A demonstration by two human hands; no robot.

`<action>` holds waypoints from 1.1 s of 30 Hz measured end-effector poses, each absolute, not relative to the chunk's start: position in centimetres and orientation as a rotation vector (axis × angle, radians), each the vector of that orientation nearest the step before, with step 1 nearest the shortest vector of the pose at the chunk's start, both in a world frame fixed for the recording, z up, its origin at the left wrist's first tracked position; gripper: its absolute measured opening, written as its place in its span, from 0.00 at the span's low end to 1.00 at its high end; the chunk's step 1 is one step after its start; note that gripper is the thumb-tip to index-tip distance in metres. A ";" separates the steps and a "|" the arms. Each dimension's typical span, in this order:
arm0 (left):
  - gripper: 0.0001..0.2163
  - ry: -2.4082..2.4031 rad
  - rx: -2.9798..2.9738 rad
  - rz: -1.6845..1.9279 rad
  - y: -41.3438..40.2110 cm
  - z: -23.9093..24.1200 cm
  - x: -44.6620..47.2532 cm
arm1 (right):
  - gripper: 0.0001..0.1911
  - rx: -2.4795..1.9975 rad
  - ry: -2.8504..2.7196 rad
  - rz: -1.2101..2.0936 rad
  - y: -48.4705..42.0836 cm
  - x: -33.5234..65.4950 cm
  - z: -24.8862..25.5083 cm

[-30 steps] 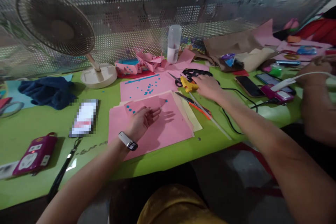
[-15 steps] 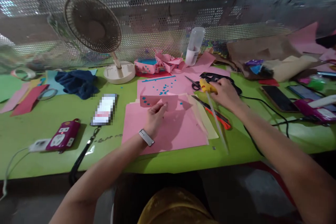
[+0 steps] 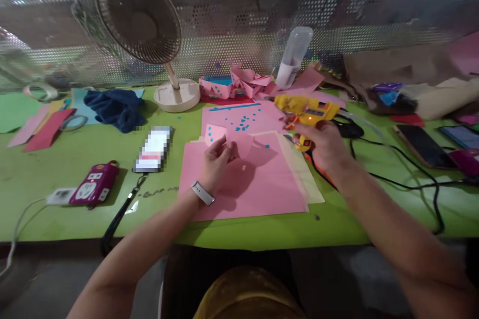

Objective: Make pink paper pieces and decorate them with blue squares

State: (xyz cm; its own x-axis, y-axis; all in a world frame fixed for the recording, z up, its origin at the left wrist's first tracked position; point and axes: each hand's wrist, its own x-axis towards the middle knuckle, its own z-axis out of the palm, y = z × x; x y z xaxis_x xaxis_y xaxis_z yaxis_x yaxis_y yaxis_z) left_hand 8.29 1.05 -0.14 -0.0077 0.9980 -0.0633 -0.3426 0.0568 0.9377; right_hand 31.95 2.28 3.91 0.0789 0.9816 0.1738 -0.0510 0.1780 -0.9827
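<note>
My left hand (image 3: 216,160), with a watch on its wrist, pinches a small folded pink paper piece (image 3: 239,140) with blue dots and holds it up over a large pink sheet (image 3: 250,184) on the green table (image 3: 67,169). My right hand (image 3: 325,145) grips the handle of a yellow glue gun (image 3: 307,108), lifted off the table with its nozzle pointing left toward the paper piece. The gun's black cable (image 3: 396,179) trails to the right.
A desk fan (image 3: 144,17) stands at the back left beside a dark blue cloth (image 3: 114,107). A phone (image 3: 153,148), a magenta power strip (image 3: 93,184), folded pink paper shapes (image 3: 239,84), a white bottle (image 3: 294,57), a dotted pink sheet (image 3: 239,118) and more phones (image 3: 422,144) lie around.
My right hand has picked the glue gun up off the table and swung it toward the paper. My left hand has raised the small pink piece. The view has shifted left.
</note>
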 end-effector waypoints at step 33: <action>0.17 0.751 0.800 1.219 0.0 -0.9 8.5 | 0.16 -1.159 -1.840 0.671 -0.2 29.3 0.1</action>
State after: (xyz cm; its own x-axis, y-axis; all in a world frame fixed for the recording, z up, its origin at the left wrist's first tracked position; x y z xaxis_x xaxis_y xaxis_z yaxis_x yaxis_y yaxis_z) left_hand 8.47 0.03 -0.92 0.1852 0.9802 -0.0695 -0.5026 0.1553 0.8504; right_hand 29.28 -0.21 0.07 -0.2210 0.9032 0.3680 0.4541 0.4292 -0.7807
